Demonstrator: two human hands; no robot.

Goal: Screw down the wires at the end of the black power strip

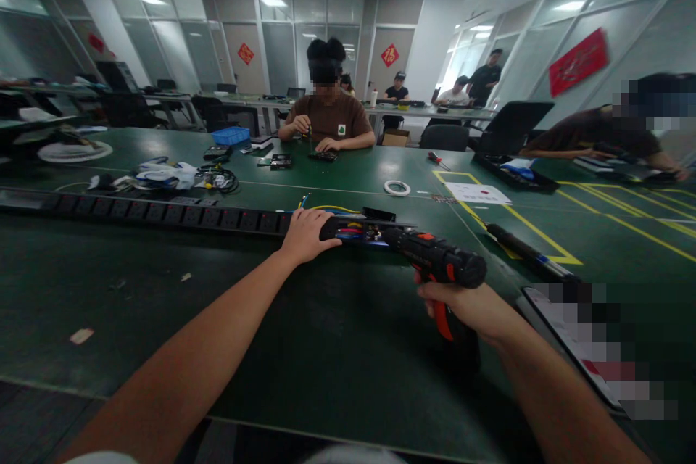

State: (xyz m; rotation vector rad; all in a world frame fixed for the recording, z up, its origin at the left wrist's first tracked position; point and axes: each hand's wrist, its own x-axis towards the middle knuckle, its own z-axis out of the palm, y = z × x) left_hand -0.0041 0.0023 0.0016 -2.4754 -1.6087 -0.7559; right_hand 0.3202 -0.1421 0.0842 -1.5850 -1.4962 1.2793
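A long black power strip (179,214) with a row of sockets lies across the green table. My left hand (307,235) is wrapped over it near its right end, thumb toward me. Just right of that hand the strip's housing is open, and coloured wires (353,230) show inside. My right hand (462,304) grips the handle of a black and orange cordless drill (435,255). The drill points left, its nose at the open end of the strip; whether the tip touches anything is hidden. Yellow and blue wires (320,207) stick up behind the strip.
Right of the drill lie a long dark screwdriver-like tool (530,252) and a tablet-like flat thing (576,348). Beyond the strip are a white tape roll (396,188), papers (478,193), a cable bundle (217,178) and a blue basket (231,135). A co-worker (326,116) sits opposite.
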